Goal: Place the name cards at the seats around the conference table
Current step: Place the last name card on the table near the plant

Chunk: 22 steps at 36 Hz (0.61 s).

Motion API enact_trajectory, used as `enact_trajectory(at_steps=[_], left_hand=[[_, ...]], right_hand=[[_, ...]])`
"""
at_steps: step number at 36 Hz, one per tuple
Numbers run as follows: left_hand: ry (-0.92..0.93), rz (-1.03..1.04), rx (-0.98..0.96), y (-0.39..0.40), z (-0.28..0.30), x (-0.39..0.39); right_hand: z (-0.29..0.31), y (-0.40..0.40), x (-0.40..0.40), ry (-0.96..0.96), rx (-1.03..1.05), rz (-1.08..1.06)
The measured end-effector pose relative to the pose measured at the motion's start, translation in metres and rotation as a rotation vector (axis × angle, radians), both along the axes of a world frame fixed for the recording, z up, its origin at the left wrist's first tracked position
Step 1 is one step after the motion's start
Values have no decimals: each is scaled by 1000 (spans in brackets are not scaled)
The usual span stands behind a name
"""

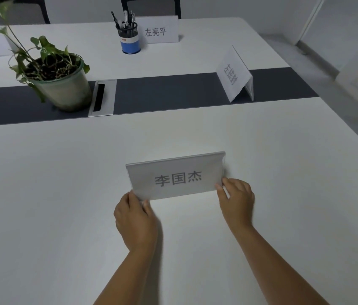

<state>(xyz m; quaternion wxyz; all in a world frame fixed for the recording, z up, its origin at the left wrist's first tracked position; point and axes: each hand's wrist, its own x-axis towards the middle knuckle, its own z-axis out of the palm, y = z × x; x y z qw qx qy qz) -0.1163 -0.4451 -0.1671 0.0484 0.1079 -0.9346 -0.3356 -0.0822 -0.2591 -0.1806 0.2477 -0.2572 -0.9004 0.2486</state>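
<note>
Both hands on it, left hand [135,219] and right hand [236,198] pinching the lower corners of the near name card [177,176], standing on the white table [52,183].

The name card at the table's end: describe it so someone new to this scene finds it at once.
Follow the dark strip running along the middle of the white conference table to its right end. There stands the end name card, a folded tent card. Unlike the other cards, it sits on the strip and is turned sideways, so its characters read rotated.
</note>
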Motion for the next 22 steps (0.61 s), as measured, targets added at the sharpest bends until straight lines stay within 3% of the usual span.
enact_trajectory(at_steps=[13, 22], left_hand=[[162, -9, 73, -4, -8, 0], [139, 34, 71, -2, -7, -2]], right_hand=[[0, 0, -2, -51, 9, -42], [1, -1, -2, -46, 4, -42]])
